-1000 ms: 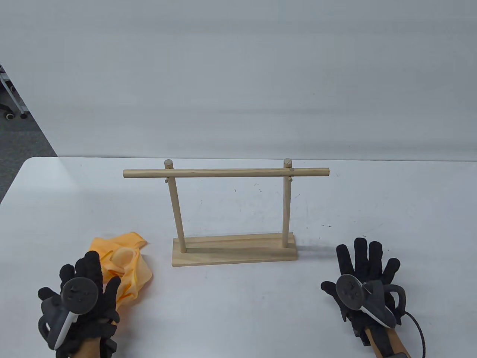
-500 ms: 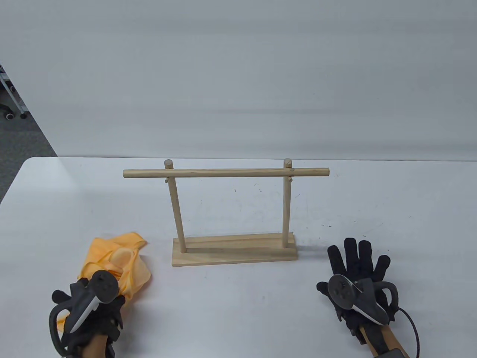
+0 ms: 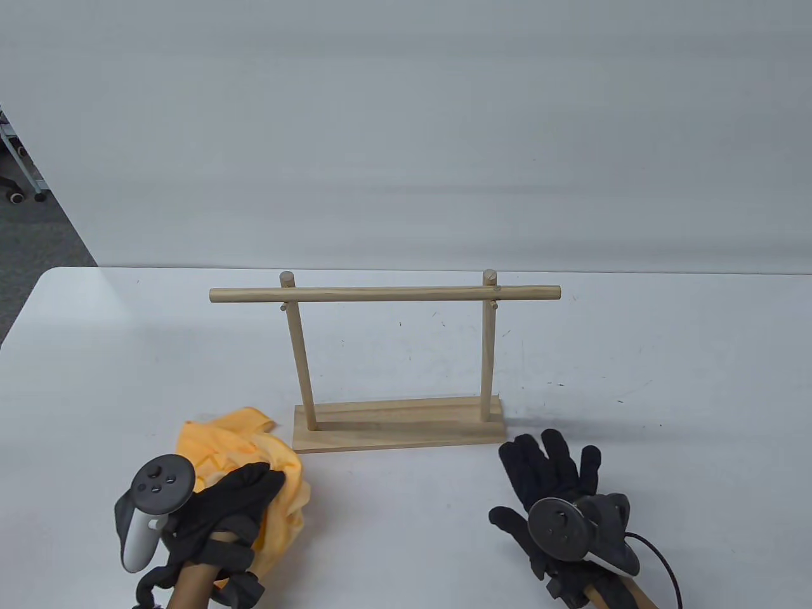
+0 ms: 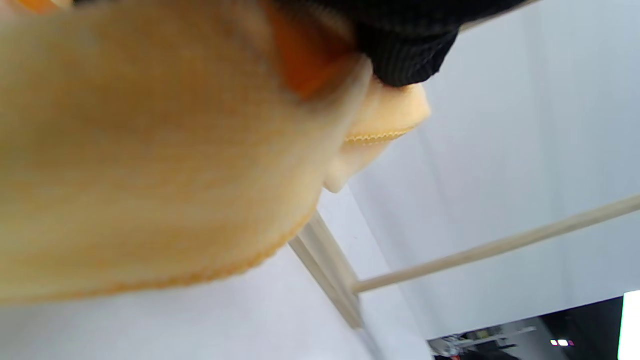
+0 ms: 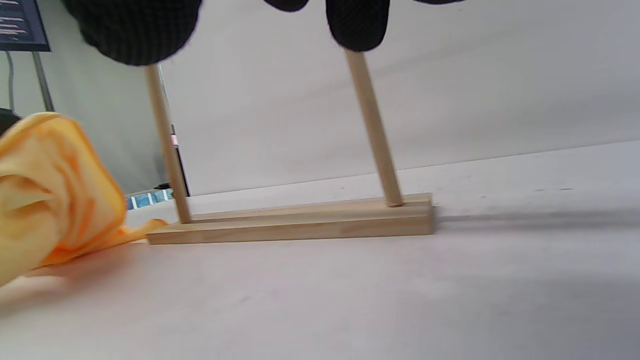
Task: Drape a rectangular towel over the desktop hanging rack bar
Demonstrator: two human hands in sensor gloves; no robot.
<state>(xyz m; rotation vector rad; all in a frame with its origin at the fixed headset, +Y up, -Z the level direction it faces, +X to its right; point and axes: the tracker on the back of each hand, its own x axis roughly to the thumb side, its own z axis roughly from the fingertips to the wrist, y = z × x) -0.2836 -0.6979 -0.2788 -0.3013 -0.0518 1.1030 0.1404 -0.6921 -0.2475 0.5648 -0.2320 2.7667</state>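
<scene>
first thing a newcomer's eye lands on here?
The bunched orange towel, the only bright colour, lies at the table's near left, gripped by the left hand. Next comes the wooden rack standing mid-table, its bar bare. The right hand is spread open near the base's right end, holding nothing.

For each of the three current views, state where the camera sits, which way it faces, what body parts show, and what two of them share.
Table view: above the near edge, looking down and forward at the wooden rack; the left hand grips the yellow towel, the right hand lies spread.
Left wrist view: under the left hand, tilted; towel fills it, one fingertip at the top.
Right wrist view: low over the table, facing the rack base; fingertips at the top.
Shared: both wrist views show towel and rack.
</scene>
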